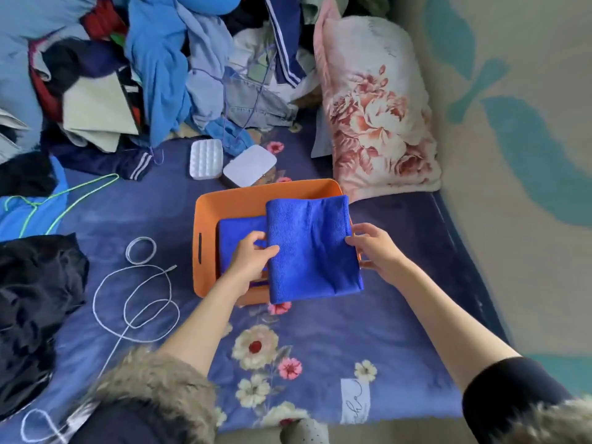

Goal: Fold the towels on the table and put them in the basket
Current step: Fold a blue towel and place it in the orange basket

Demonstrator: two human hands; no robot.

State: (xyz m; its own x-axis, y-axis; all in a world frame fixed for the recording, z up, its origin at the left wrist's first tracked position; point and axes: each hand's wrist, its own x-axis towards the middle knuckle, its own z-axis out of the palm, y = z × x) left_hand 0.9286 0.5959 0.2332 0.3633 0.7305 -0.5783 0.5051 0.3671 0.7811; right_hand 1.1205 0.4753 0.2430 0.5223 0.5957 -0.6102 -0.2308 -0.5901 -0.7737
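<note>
A folded blue towel [312, 248] is held over the right half of the orange basket [208, 213]. My left hand [253, 254] pinches its left edge, thumb on top. Its right edge is gripped by my right hand [373, 248], whose fingers curl under the cloth. Inside the basket lies a second folded blue towel [238, 232], partly hidden by my left hand and by the held towel. The basket stands on a blue floral blanket [320, 341].
A heap of clothes [153, 68] fills the back left. A floral pillow [374, 107] lies at the back right. Two white boxes [250, 166] sit behind the basket. A white cable [141, 299] and a green hanger [64, 200] lie left. Dark clothing [35, 302] is at the left edge.
</note>
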